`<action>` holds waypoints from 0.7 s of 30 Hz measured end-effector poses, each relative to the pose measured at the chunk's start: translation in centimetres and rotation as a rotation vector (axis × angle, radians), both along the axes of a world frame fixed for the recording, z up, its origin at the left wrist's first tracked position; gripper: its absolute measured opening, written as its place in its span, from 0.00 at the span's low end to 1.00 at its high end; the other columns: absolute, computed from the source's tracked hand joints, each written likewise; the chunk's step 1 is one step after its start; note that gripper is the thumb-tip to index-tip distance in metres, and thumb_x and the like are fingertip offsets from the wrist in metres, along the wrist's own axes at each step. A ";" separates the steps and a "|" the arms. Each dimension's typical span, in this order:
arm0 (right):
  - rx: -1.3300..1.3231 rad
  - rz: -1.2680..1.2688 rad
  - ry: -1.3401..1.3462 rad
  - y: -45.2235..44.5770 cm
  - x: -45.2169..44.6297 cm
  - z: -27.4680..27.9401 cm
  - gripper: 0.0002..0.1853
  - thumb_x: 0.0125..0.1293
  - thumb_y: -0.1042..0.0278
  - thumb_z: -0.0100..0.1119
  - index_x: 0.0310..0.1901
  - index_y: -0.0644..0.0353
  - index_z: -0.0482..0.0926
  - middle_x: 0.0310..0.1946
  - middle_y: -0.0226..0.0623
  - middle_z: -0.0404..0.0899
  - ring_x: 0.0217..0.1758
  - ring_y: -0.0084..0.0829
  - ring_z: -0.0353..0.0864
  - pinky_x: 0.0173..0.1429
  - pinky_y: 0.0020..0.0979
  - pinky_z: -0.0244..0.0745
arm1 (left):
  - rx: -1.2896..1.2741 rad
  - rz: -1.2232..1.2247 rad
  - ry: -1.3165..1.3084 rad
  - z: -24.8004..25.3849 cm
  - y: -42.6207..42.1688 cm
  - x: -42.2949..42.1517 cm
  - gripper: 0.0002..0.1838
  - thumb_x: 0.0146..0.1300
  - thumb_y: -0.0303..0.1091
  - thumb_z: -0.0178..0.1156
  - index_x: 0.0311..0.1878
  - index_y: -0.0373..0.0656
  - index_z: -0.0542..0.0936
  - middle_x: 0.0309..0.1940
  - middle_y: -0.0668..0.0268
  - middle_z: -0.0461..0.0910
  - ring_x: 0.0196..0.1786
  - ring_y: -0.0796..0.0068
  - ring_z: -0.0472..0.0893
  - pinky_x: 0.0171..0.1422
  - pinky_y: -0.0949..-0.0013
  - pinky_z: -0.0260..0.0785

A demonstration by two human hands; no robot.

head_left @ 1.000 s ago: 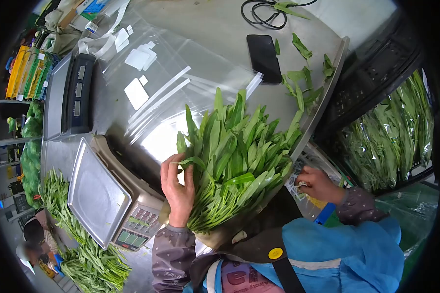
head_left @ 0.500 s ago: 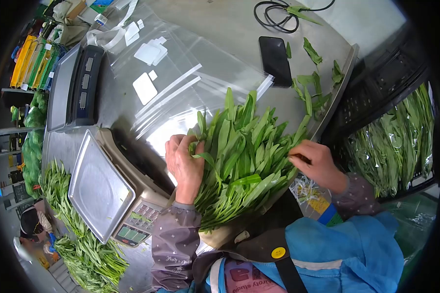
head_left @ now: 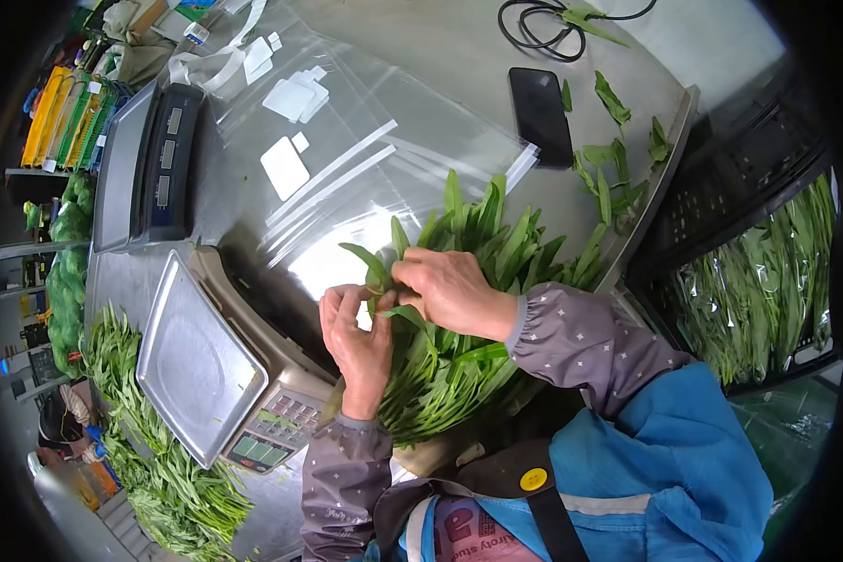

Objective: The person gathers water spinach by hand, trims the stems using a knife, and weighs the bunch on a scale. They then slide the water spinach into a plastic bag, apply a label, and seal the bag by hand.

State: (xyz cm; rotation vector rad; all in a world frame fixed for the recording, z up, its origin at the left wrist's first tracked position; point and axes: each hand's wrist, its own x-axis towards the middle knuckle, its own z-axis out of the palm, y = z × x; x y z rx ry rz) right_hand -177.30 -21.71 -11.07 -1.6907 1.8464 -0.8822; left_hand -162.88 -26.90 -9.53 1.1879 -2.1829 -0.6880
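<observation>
A large bunch of long-leaved greens, looking like water spinach [head_left: 450, 393], lies in front of me, stems toward my body and leaf tips pointing away. At the bunch's left edge, my left hand [head_left: 358, 347] pinches a leafy sprig [head_left: 375, 267] between thumb and fingers. My right hand [head_left: 454, 292] reaches across the top of the bunch, its fingers closed on leaves of the same sprig. Both hands nearly meet there. My right hand and sleeve hide the middle of the bunch.
Left of the bunch stands a scale with a metal pan [head_left: 201, 361]; behind it is a dark scale [head_left: 145, 169]. More greens [head_left: 173, 468] lie at lower left. Clear plastic bags [head_left: 347, 187], a phone [head_left: 540, 117] and loose leaves [head_left: 612, 96] lie beyond. A black crate [head_left: 721, 178] holds bagged greens at right.
My right hand has moved left from the bunch's right side to meet my left hand at the sprig. My left hand has stayed nearly in place; the view has shifted slightly.
</observation>
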 end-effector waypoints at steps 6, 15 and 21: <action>-0.016 -0.014 0.043 0.0 0.8 -0.1 0.10 0.49 0.70 0.64 0.30 0.62 0.72 0.29 0.38 0.72 0.28 0.41 0.78 0.28 0.40 0.70 | 0.079 -0.036 0.073 -0.6 0.1 0.4 0.10 0.48 0.25 0.66 0.32 0.37 0.76 0.29 0.63 0.72 0.35 0.64 0.72 0.41 0.66 0.64; 0.007 -0.099 -0.103 0.9 0.5 -0.4 0.11 0.49 0.71 0.62 0.31 0.64 0.71 0.28 0.40 0.72 0.29 0.45 0.77 0.31 0.40 0.70 | 0.138 -0.057 0.046 -0.3 1.3 0.7 0.16 0.44 0.19 0.64 0.40 0.40 0.77 0.35 0.62 0.73 0.40 0.63 0.74 0.47 0.66 0.66; 0.293 -0.048 -0.534 2.6 -0.9 0.9 0.11 0.52 0.65 0.56 0.27 0.68 0.73 0.24 0.48 0.76 0.24 0.42 0.76 0.31 0.39 0.69 | -0.077 -0.152 -0.240 -1.3 1.6 0.4 0.15 0.41 0.22 0.65 0.36 0.45 0.80 0.38 0.63 0.74 0.41 0.62 0.74 0.45 0.64 0.66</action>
